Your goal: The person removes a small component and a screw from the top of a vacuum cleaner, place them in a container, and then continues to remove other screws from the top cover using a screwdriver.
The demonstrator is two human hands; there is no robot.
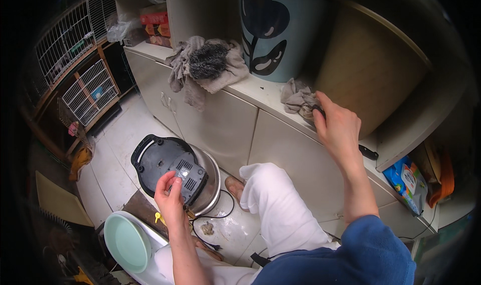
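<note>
My right hand (339, 129) is on the pale shelf, its thumb and fingers closed round a small black object (317, 110) mostly hidden by the hand. Just beyond the fingertips lies a crumpled grey rag (299, 98). A black handle (368, 152) shows on the shelf beside my right wrist; its other end is hidden. My left hand (170, 197) is low on the left with thumb and fingers curled together; whatever they hold is too small to make out. It hovers over or touches an upturned appliance with a black vented base (168, 159) and a shiny metal body (214, 177).
Along the shelf are a dark wire scouring pad (207, 61) on grey rags (188, 92), a flower-printed bucket (295, 49) and a large tan board (373, 67). A blue packet (407, 184) is at right. Below stand a pale green basin (126, 244) and a power cord (231, 205).
</note>
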